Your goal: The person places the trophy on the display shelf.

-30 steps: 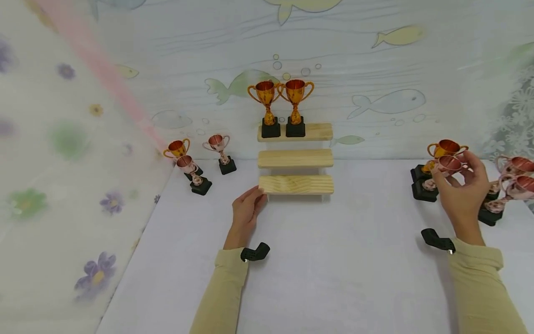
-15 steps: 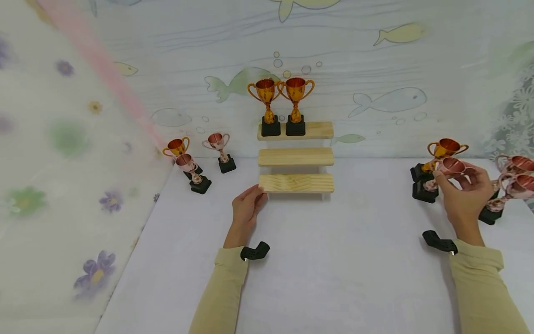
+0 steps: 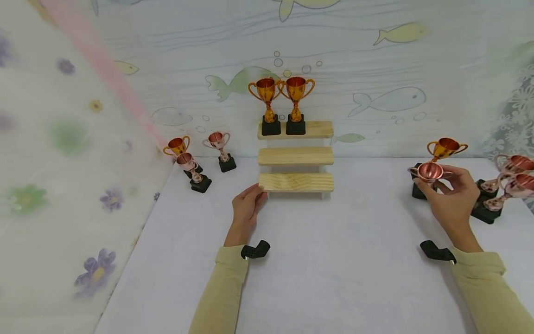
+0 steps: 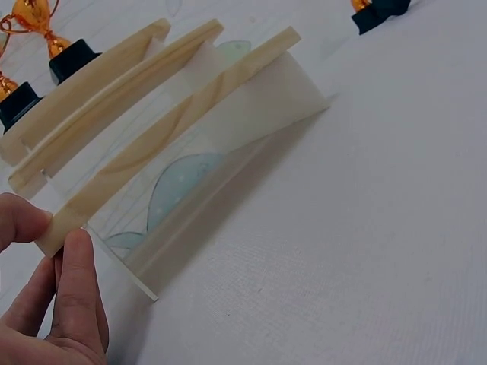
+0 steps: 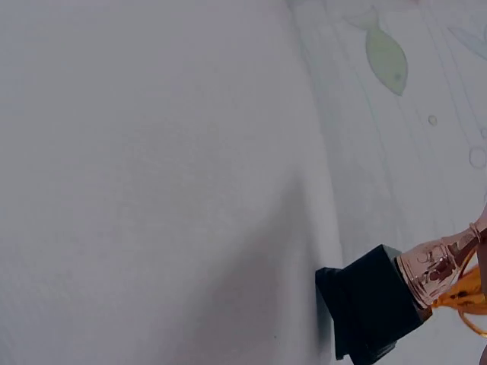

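A three-step display stand with wooden boards (image 3: 296,182) stands at the back middle. My left hand (image 3: 246,208) pinches the left end of its lowest board, thumb above and fingers beneath in the left wrist view. Two gold trophies (image 3: 266,90) with black bases stand side by side on the top board. At the right, my right hand (image 3: 455,204) holds a rose-gold trophy (image 3: 429,171) by its cup, which tips toward the camera. Its black base (image 5: 377,304) shows in the right wrist view. Just behind it is another gold trophy (image 3: 446,148), partly hidden.
Two more rose-gold trophies (image 3: 519,185) stand close together at the far right, beside my right hand. To the left are a gold trophy (image 3: 177,145) and two rose-gold ones (image 3: 217,140). A printed curtain (image 3: 388,60) hangs behind the white table (image 3: 333,269).
My right hand has shifted left and slightly toward me, and the rose-gold trophy in it has tilted and moved left. The left hand has stayed on the stand.
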Demonstrator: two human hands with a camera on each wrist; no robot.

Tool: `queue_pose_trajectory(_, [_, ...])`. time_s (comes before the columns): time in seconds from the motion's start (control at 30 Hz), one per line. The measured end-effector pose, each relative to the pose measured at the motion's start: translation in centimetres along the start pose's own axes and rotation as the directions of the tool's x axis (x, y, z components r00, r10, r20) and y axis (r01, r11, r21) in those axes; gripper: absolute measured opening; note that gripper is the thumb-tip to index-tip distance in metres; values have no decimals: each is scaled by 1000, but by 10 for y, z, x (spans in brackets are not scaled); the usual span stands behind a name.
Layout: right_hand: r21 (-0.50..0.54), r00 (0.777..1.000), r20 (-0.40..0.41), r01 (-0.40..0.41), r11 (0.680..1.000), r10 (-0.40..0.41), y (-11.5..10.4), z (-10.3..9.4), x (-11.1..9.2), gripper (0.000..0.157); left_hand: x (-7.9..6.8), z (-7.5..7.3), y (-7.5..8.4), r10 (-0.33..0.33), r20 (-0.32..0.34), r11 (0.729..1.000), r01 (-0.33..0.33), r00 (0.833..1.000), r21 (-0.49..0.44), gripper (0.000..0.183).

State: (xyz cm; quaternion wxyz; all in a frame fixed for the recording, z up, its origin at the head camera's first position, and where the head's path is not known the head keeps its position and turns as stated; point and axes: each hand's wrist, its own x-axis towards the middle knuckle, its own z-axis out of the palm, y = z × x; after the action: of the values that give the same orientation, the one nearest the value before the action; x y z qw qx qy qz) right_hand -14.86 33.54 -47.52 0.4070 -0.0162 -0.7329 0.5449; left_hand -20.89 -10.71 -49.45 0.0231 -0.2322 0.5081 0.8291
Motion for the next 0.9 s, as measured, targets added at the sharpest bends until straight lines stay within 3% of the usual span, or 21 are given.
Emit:
queue_pose_trajectory(0.33, [-95,973,191,152,984,-131,-20,16,-26,63,1,-1,0,2,-2,1000,-3,1000,-3,35])
queue_pose_trajectory(0.6, [31,944,275,178,983,-180,-45,36,-43,67,0,-1,1,-14,-1,1000,14,1000,10,36])
queue_pose_trajectory(0.9, [139,910,345,193,971,-230,-65,66,-49,68,0,0,1,-8,-3,1000,8,1000,-9,35])
